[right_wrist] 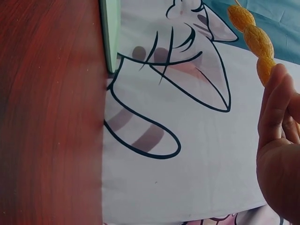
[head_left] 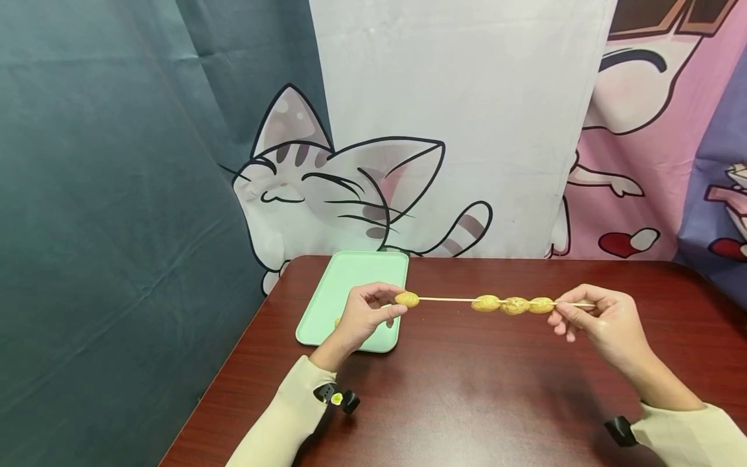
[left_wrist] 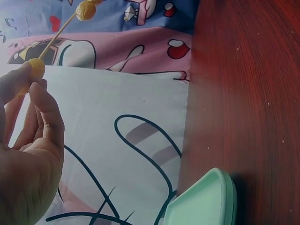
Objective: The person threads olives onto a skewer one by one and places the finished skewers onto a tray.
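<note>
A thin skewer is held level above the table between the two hands. Three yellow oval pieces, wrinkled like fried tofu or potatoes, sit together on its right part. My right hand pinches the skewer just right of them, and its bare end sticks out past the fingers. At the other end, my left hand pinches a yellow oval piece between thumb and fingers, with the skewer's tip at it. The left wrist view shows this same piece in the fingertips. In the right wrist view, the threaded pieces rise above the fingers.
A pale green tray lies on the dark red wooden table, behind and under the left hand. A bit of yellow shows in it beside the wrist. Printed cat curtains hang behind the table.
</note>
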Motion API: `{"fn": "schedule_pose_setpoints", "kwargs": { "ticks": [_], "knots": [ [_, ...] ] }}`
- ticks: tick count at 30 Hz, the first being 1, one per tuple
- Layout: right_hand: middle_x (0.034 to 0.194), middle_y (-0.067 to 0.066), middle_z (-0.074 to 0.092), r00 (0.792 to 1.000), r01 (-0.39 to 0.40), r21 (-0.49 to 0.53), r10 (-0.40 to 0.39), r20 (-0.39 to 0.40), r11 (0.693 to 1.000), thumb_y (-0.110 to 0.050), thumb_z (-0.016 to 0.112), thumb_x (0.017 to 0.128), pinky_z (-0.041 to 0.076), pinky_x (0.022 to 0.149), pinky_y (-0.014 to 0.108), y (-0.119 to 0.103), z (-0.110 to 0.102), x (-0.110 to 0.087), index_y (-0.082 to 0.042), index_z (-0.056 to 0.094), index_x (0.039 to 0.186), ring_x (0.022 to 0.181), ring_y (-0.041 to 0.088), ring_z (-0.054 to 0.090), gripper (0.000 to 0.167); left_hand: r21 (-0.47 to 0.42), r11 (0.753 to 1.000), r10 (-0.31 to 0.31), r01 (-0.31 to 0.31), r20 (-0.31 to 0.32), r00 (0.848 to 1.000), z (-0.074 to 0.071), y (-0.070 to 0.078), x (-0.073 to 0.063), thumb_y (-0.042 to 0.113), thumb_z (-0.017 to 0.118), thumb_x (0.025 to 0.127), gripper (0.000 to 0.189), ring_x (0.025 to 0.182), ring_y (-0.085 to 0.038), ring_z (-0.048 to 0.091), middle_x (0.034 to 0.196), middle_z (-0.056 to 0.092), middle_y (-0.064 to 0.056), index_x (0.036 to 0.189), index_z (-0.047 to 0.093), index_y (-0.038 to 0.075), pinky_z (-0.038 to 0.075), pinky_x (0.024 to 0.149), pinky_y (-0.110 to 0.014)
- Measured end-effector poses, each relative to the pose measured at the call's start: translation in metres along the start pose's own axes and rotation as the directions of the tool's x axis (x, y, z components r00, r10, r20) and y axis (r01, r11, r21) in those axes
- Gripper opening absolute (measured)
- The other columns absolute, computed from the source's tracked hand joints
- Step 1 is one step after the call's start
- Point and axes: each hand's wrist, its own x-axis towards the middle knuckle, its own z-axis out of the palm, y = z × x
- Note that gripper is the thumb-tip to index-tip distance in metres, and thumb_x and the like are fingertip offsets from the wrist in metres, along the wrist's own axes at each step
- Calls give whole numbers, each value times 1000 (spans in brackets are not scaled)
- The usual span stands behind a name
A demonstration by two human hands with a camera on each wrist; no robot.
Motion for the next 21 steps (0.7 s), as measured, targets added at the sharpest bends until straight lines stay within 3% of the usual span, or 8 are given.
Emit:
{"fn": "schedule_pose_setpoints", "kwargs": {
  "ticks": [7,16,21],
  "knots": [
    [68,9,71,1000,-24,-21,23,-6,1000,26,53,86,49,40,23,3,4,-2,11,62,83,53,10,66,18,-16,1000,-2,2,-4,1000,1,0,1,-2,77,82,32,70,-9,63,92,74,3,107,64,-18,47,51,-21],
    [67,9,71,1000,-26,2,26,-3,1000,26,53,86,49,41,23,6,9,-1,10,63,82,52,10,66,20,39,998,59,-59,-19,998,0,-1,2,-11,76,79,27,65,-8,59,93,75,5,103,66,-18,44,48,-20],
    [68,9,71,1000,-19,16,19,-1,1000,26,51,86,48,40,22,7,9,0,10,62,83,53,9,66,20,57,996,75,-74,-18,997,-1,-2,0,-9,77,79,26,62,-8,58,91,74,5,102,68,-15,44,47,-20]
  ]
}}
